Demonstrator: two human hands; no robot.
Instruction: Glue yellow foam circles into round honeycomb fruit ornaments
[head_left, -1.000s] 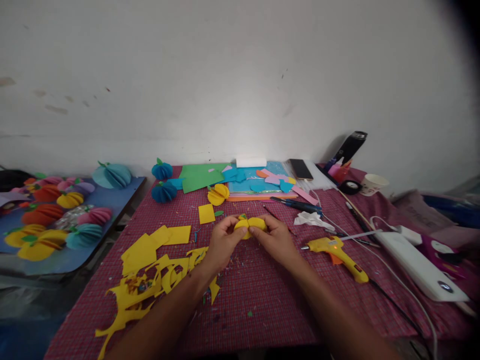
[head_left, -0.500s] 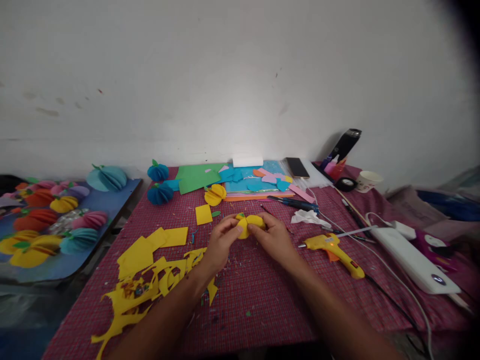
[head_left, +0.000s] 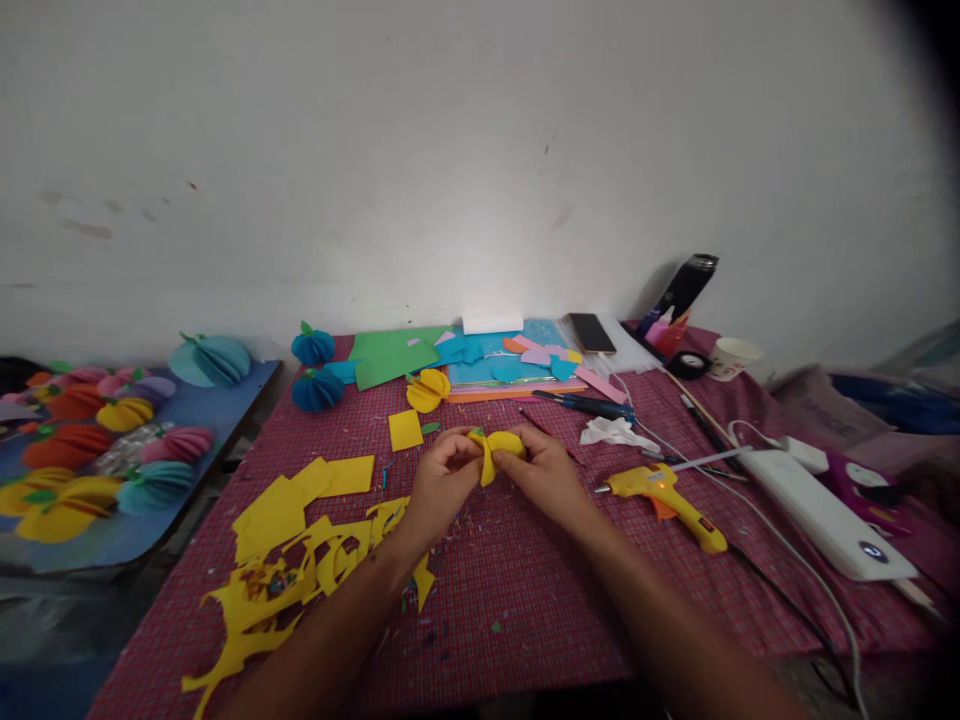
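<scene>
Between my two hands, above the middle of the table, is a yellow paper pumpkin point(head_left: 504, 441) with a bit of green at its top. My left hand point(head_left: 444, 474) has its fingers closed on the left side of it. On the other side, my right hand point(head_left: 549, 468) pinches a folded yellow petal with thumb and fingers. One fold stands up at the centre, between the thumbs. Just beyond my left hand lie a green paper leaf point(head_left: 430, 428) and a yellow paper square point(head_left: 406, 430). A finished-looking yellow paper pumpkin point(head_left: 428, 390) sits farther back.
Yellow paper scraps point(head_left: 247, 610) and sheets point(head_left: 270, 517) spread at left. A glue gun point(head_left: 667, 492) with its cord, a white power bank point(head_left: 821, 515) and a paper cup point(head_left: 733, 358) are at right. Coloured paper pumpkins crowd a blue side table point(head_left: 240, 410). Behind stands a wall.
The yellow folds between my hands have shifted: the middle one now stands narrower and more upright. My hands stay in nearly the same place, and the view has moved slightly.
</scene>
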